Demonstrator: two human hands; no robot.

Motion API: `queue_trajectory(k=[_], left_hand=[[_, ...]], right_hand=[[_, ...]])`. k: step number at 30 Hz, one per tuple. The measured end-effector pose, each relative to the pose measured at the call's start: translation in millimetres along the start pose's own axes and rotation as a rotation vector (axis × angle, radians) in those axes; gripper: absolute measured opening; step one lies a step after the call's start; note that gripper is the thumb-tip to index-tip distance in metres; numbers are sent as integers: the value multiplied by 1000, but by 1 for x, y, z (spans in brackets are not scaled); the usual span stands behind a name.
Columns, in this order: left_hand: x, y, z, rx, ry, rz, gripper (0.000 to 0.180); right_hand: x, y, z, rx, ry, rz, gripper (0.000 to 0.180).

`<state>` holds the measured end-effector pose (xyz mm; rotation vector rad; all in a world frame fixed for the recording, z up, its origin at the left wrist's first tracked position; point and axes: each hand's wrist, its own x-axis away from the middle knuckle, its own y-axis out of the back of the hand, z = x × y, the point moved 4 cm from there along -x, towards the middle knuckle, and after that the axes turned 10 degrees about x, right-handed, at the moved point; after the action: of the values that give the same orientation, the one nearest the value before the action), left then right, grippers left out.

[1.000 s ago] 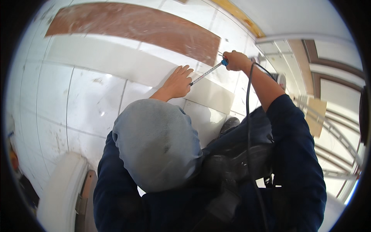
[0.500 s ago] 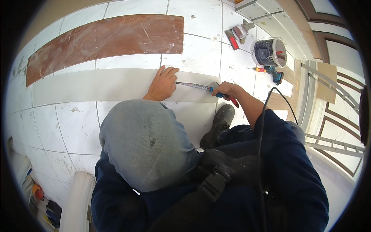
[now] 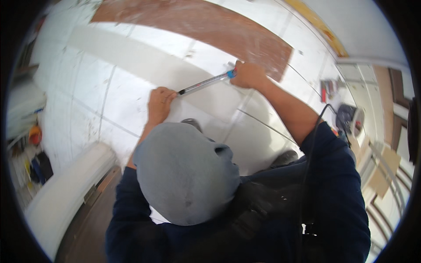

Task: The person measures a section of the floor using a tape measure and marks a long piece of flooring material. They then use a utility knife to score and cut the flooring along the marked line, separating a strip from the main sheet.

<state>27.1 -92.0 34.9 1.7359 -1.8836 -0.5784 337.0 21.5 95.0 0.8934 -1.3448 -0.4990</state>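
Note:
A tape measure (image 3: 206,83) stretches slantwise between my two hands, its pale marked blade drawn out and a blue part at the right end. My left hand (image 3: 160,103) is closed by the blade's dark tip, fingers pinching there. My right hand (image 3: 249,75) is wrapped round the blue end; a greyish piece sticking out beside it is too blurred to name. Beneath the tape lies a long pale panel (image 3: 131,55) on white floor tiles. Beyond my right hand lies a reddish-brown board (image 3: 188,17), scuffed with white marks.
A grey cap (image 3: 184,175) blocks the lower middle. To the right stand a bucket (image 3: 348,119) and red-edged scraping tools (image 3: 326,91). A black cable (image 3: 313,144) loops past my right sleeve. At left are a white rounded piece (image 3: 74,197) and an orange item (image 3: 35,135).
The view has swung round. My left hand has gone from flat on the panel to a pinch at the tape's tip. My right hand has moved farther out, and more tape shows between them.

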Motion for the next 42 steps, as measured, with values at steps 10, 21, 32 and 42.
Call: queue_trajectory(k=[10,21,32,42], left_hand=[[11,-3,34,331,501,-384,18],[-25,-3,13,-35,422,-162,15],[-71,-10,7,-163,400,80,16],[-95,-8,17,-150,494,267,18]], right_hand=[[-98,54,99,174,89,-223,47],[-107,28,85,56,156,-425,48],[-68,-9,88,-261,262,-400,29],[-80,-18,105,-38,226,-126,26]])
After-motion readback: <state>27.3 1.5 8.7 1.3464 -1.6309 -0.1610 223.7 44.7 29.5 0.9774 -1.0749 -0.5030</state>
